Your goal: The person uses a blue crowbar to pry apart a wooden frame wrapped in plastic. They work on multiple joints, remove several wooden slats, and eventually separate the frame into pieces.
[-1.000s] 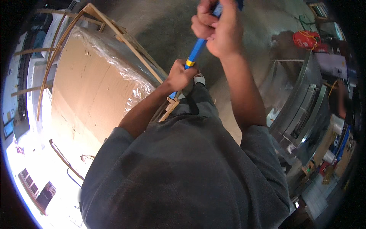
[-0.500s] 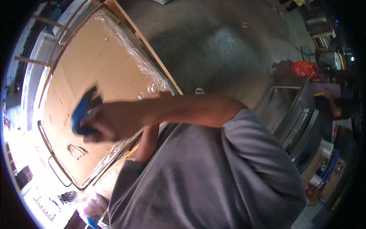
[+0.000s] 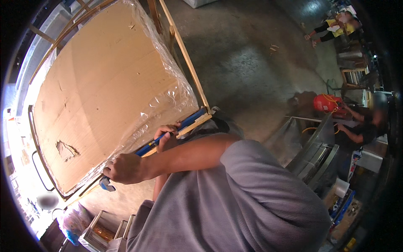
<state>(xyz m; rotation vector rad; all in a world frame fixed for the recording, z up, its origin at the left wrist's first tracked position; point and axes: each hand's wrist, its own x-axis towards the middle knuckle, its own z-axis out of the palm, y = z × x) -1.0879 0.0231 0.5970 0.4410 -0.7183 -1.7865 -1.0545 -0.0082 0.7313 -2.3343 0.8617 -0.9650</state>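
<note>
A large cardboard-faced panel (image 3: 105,84) with clear plastic wrap along its edges lies in front of me. My right arm crosses over my left. At the panel's near edge, my right hand (image 3: 128,169) is closed, with a blue and grey hand tool (image 3: 107,184) showing below its fingers; the tool's kind is unclear. Farther right along that edge, my left hand (image 3: 168,136) has its fingers curled over a long blue bar (image 3: 193,116). The bar follows the wooden strip, and my right forearm partly hides it. A torn hole (image 3: 67,150) marks the cardboard.
A wooden rail (image 3: 184,54) borders the panel's right side. Metal troughs (image 3: 312,157) stand to my right, near a red gas cylinder (image 3: 325,103) and a co-worker's arms (image 3: 352,132). Another person (image 3: 340,27) is farther back. Light frames (image 3: 94,235) stand lower left.
My right hand has come down from above the cardboard to the near edge, bringing the blue tool. My left hand and the blue bar now show. The view has shifted.
</note>
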